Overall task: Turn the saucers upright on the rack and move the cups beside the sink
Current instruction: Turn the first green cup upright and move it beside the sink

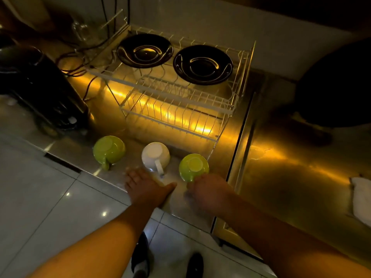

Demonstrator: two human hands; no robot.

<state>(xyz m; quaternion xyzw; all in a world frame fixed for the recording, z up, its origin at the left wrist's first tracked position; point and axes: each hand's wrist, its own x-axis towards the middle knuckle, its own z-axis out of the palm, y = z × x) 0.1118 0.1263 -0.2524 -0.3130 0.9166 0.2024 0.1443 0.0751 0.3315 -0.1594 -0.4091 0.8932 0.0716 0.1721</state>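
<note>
Two glossy black saucers [145, 50] [202, 64] lie flat side by side on the top tier of a white wire rack [176, 101]. Three cups stand bottom-up on the steel counter in front of the rack: a green cup [108, 150] at the left, a white cup [155, 155] in the middle and a second green cup [193, 166] at the right. My right hand [208, 189] is curled around the handle side of the right green cup, hiding the handle. My left hand [146, 187] rests palm down with spread fingers on the counter edge, just below the white cup's handle.
A black appliance [40, 87] with cables stands at the left, with a glass jar [84, 31] behind it. A large dark round object [337, 83] sits at the right, and a white cloth [361, 199] lies near the right edge. Tiled floor [50, 197] is below.
</note>
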